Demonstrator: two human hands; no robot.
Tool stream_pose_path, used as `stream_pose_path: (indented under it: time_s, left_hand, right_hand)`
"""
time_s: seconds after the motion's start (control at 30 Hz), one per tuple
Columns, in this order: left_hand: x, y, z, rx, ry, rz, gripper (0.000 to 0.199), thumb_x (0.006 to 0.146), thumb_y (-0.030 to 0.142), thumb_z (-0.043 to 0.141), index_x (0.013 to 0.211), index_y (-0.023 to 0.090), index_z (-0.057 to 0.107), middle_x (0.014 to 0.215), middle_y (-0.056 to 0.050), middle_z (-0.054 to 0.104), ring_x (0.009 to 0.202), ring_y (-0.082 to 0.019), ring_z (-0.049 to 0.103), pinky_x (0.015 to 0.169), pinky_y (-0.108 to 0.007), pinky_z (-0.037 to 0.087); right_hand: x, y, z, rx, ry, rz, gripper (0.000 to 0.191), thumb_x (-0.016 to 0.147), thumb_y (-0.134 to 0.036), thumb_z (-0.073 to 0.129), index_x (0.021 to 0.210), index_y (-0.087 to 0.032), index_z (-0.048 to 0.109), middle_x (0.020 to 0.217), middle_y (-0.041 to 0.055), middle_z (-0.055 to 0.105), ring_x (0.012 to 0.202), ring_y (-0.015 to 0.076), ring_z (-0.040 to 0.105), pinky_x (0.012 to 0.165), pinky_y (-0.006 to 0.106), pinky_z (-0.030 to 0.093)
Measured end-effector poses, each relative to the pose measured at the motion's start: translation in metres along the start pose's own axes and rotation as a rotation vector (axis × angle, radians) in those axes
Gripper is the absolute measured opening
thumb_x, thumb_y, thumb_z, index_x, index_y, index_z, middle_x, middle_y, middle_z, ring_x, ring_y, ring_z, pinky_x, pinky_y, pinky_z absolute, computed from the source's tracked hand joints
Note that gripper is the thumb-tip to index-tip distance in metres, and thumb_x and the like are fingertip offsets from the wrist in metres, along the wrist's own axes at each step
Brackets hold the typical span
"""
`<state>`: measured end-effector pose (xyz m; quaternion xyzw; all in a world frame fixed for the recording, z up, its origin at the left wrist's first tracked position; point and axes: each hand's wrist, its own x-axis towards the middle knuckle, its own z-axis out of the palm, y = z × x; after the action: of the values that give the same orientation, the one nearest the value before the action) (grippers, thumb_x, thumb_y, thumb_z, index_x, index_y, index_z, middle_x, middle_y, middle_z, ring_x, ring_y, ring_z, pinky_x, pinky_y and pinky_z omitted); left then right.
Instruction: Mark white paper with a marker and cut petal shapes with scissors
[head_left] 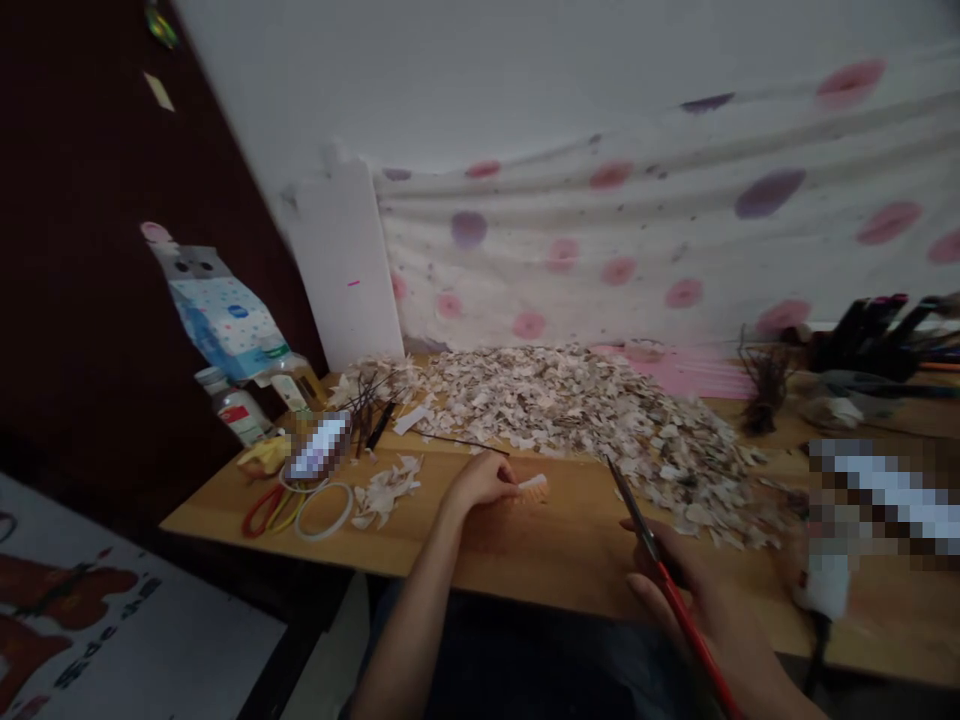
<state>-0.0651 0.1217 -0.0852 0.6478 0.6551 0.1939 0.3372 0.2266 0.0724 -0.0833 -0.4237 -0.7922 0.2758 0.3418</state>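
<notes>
My left hand (pixel 484 482) is over the wooden table, thumb and fingers pinched on the end of a small pale strip (pixel 533 484). The strip is whitish on top, with an orange-tinted, fringed-looking lower edge near the tabletop. In my right hand (pixel 694 585) is a long slim tool with a red handle (pixel 684 610) and a dark, pointed metal front end, tip up and toward the left. Its exact kind is unclear. Beyond both hands spreads a large heap of pale, thin flakes (pixel 555 395); a smaller pile of flakes (pixel 386 490) lies left of my left hand.
Rolls of tape (pixel 324 512), bottles (pixel 238 408) and a blue-white bag (pixel 229 320) stand at the left. Dark twigs (pixel 371 400) lie behind. On the right are a white corded device (pixel 825 580), a twig bundle (pixel 766 390) and dark pens (pixel 862 335). A spotted cloth (pixel 600 230) hangs behind.
</notes>
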Motion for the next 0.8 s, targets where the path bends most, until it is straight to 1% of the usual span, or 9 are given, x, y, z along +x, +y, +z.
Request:
stream_pose_path:
  time_s: [0.07, 0.13, 0.27, 0.37, 0.47, 0.6, 0.7, 0.77, 0.8]
  left_hand:
    - [-0.001, -0.001, 0.0, -0.055, 0.065, 0.001, 0.02, 0.087, 0.027, 0.069, 0.074, 0.014, 0.062, 0.068, 0.004, 0.061, 0.063, -0.012, 0.06, 0.066, -0.03, 0.052]
    - [-0.004, -0.001, 0.001, -0.129, 0.15, 0.011, 0.016, 0.084, 0.022, 0.07, 0.073, 0.014, 0.062, 0.068, 0.003, 0.061, 0.065, -0.013, 0.06, 0.066, -0.029, 0.051]
    - [-0.011, 0.008, -0.002, -0.306, 0.294, 0.062, 0.009, 0.078, 0.018, 0.071, 0.077, 0.016, 0.062, 0.072, 0.0, 0.066, 0.071, -0.014, 0.065, 0.067, -0.025, 0.049]
    - [-0.022, 0.02, -0.007, -0.413, 0.352, 0.122, 0.017, 0.078, 0.019, 0.071, 0.092, 0.016, 0.061, 0.08, -0.002, 0.07, 0.077, -0.014, 0.067, 0.07, -0.024, 0.05]
    - [-0.033, 0.03, -0.013, -0.459, 0.363, 0.173, 0.025, 0.08, 0.02, 0.071, 0.103, 0.017, 0.061, 0.088, -0.003, 0.072, 0.083, -0.014, 0.069, 0.073, -0.024, 0.051]
    - [-0.038, 0.025, -0.018, -0.406, 0.378, 0.159, 0.016, 0.078, 0.015, 0.07, 0.093, 0.017, 0.067, 0.089, -0.004, 0.073, 0.082, -0.016, 0.069, 0.072, -0.026, 0.053]
    - [-0.039, 0.011, -0.021, -0.297, 0.425, 0.094, 0.011, 0.074, 0.013, 0.071, 0.084, 0.017, 0.069, 0.084, -0.004, 0.074, 0.08, -0.018, 0.07, 0.074, -0.028, 0.053]
    - [-0.043, -0.001, -0.033, -0.204, 0.489, 0.045, 0.012, 0.074, 0.018, 0.074, 0.086, 0.018, 0.07, 0.09, -0.005, 0.075, 0.087, -0.02, 0.069, 0.081, -0.03, 0.053]
    - [-0.047, -0.008, -0.043, -0.153, 0.544, 0.014, 0.014, 0.075, 0.022, 0.073, 0.089, 0.019, 0.07, 0.097, -0.006, 0.075, 0.094, -0.022, 0.068, 0.087, -0.032, 0.051]
  right_hand:
    - [0.0, 0.008, 0.002, -0.004, -0.006, -0.012, 0.045, 0.088, -0.052, 0.053, 0.12, -0.021, 0.056, 0.072, 0.0009, 0.066, 0.063, 0.0211, 0.066, 0.059, 0.029, 0.052]
    - [0.001, 0.014, 0.004, -0.014, 0.018, -0.018, 0.046, 0.087, -0.054, 0.053, 0.118, -0.021, 0.057, 0.074, 0.0027, 0.069, 0.066, 0.0232, 0.069, 0.058, 0.03, 0.054]
    - [0.005, 0.008, 0.001, -0.057, 0.029, -0.033, 0.044, 0.085, -0.053, 0.053, 0.113, -0.02, 0.059, 0.081, 0.0063, 0.074, 0.073, 0.0261, 0.073, 0.06, 0.03, 0.058]
    - [0.007, -0.001, -0.005, -0.082, 0.03, -0.051, 0.042, 0.084, -0.052, 0.053, 0.111, -0.02, 0.058, 0.078, 0.0061, 0.075, 0.069, 0.0254, 0.074, 0.058, 0.029, 0.058]
    - [0.005, 0.002, -0.008, -0.092, 0.014, -0.07, 0.04, 0.087, -0.05, 0.052, 0.114, -0.021, 0.057, 0.079, 0.0053, 0.075, 0.072, 0.0251, 0.074, 0.058, 0.028, 0.058]
    - [0.0, 0.009, -0.005, -0.078, -0.034, -0.077, 0.039, 0.089, -0.048, 0.053, 0.119, -0.023, 0.056, 0.082, 0.0039, 0.074, 0.078, 0.0245, 0.074, 0.063, 0.027, 0.058]
    - [-0.003, 0.007, 0.002, -0.054, 0.038, -0.035, 0.039, 0.09, -0.049, 0.051, 0.118, -0.023, 0.056, 0.085, 0.0042, 0.074, 0.075, 0.0245, 0.073, 0.063, 0.028, 0.057]
    - [-0.004, 0.005, 0.005, -0.05, 0.093, -0.01, 0.041, 0.09, -0.051, 0.049, 0.119, -0.023, 0.056, 0.086, 0.0044, 0.074, 0.074, 0.0249, 0.072, 0.063, 0.03, 0.056]
    - [-0.004, 0.005, 0.006, -0.049, 0.101, -0.011, 0.042, 0.089, -0.052, 0.049, 0.119, -0.023, 0.056, 0.084, 0.0042, 0.074, 0.072, 0.0248, 0.071, 0.062, 0.03, 0.056]
